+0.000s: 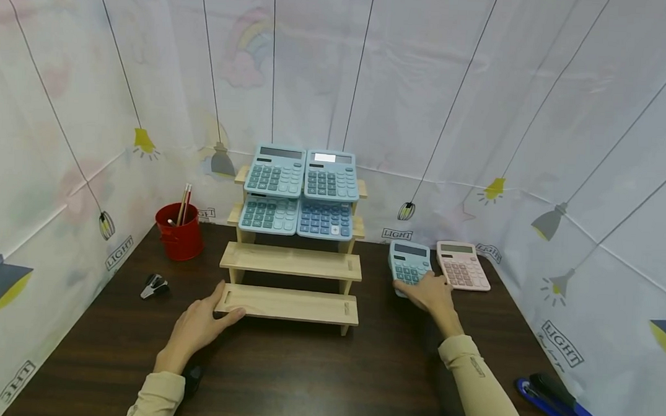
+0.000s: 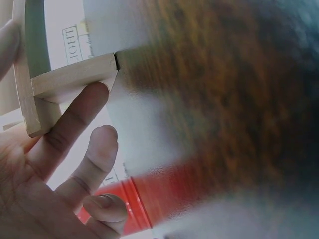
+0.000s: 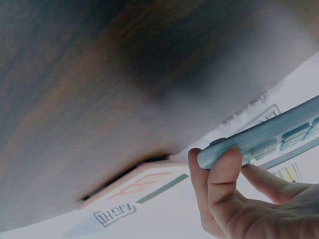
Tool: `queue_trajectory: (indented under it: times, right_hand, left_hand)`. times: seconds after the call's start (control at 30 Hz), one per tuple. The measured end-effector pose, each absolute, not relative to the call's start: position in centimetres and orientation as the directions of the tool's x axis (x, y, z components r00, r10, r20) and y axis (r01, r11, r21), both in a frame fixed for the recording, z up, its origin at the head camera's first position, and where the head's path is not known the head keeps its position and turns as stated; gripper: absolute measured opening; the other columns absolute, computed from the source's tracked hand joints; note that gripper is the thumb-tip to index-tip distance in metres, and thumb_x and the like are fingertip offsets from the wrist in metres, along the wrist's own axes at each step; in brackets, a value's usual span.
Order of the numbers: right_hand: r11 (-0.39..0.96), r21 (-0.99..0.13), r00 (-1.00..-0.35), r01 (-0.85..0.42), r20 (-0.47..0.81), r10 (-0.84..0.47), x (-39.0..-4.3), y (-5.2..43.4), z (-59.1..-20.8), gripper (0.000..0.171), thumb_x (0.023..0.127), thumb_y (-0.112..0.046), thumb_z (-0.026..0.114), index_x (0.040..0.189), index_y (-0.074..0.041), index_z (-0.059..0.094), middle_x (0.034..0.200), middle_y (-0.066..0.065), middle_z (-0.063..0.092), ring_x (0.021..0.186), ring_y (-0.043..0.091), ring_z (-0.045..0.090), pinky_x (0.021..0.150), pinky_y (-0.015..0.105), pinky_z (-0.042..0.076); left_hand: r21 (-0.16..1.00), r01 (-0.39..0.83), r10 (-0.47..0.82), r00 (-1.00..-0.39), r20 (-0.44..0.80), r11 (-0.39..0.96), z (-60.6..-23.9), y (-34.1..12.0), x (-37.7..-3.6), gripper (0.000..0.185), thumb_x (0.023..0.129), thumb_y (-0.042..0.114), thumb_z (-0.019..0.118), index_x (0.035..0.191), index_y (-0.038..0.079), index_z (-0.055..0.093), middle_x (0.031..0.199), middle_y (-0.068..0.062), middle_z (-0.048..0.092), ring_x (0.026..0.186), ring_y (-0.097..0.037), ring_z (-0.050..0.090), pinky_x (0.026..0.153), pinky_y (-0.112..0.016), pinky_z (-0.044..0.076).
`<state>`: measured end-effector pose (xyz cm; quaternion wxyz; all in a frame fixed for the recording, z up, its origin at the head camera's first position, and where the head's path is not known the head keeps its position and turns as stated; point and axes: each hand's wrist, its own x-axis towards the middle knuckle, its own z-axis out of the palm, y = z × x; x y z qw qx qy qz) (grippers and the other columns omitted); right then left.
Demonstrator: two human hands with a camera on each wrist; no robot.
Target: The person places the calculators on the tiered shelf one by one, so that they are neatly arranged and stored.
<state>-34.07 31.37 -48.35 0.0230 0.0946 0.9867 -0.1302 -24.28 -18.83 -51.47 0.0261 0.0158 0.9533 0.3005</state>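
While the left hand (image 1: 196, 326) rests with straight fingers against the near-left end of the wooden stepped rack (image 1: 291, 261), the right hand (image 1: 432, 294) grips a blue calculator (image 1: 410, 265) on the tabletop (image 1: 303, 374), beside a pink calculator (image 1: 462, 265). Farther back, four calculators (image 1: 299, 191) fill the upper steps. Judged step: pickup; next needs a lift towards a free step.

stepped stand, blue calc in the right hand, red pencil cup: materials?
Stepped stand: pale unfinished-looking wood, visible grain, matte.
Blue calculator gripped by the right hand: seemingly moulded plastic, smooth satin shell.
Red cup: glossy, possibly painted metal; cannot tell.
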Motion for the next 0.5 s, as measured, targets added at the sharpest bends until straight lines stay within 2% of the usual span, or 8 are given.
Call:
queue_trajectory:
  times: [0.3,0.5]
  right_hand:
    - [0.940,-0.295,-0.985,0.173,-0.038,0.169,-31.7,29.7,-46.3,0.118,0.082,-0.075,0.056,0.145,0.021,0.030,0.137,0.047,0.039,0.124,0.063,0.042,0.101,0.068,0.042]
    - [0.942,-0.301,-0.987,0.147,0.013,0.158,-30.4,28.7,-44.9,0.110,0.081,-0.073,0.058,0.139,0.018,0.039,0.129,0.042,0.046,0.116,0.054,0.049,0.094,0.062,0.047]
  left_hand:
    - [0.576,0.011,0.045,-0.998,-0.044,0.817,-51.6,-19.0,-24.1,0.110,0.085,0.083,0.048,0.161,0.008,0.019,0.157,-0.027,0.040,0.137,-0.051,0.047,0.103,-0.067,0.043]
    - [0.585,0.021,0.051,-0.998,-0.035,0.811,-51.5,-18.9,-24.2,0.110,0.085,0.082,0.050,0.161,0.008,0.020,0.156,-0.027,0.040,0.137,-0.050,0.048,0.103,-0.066,0.043]
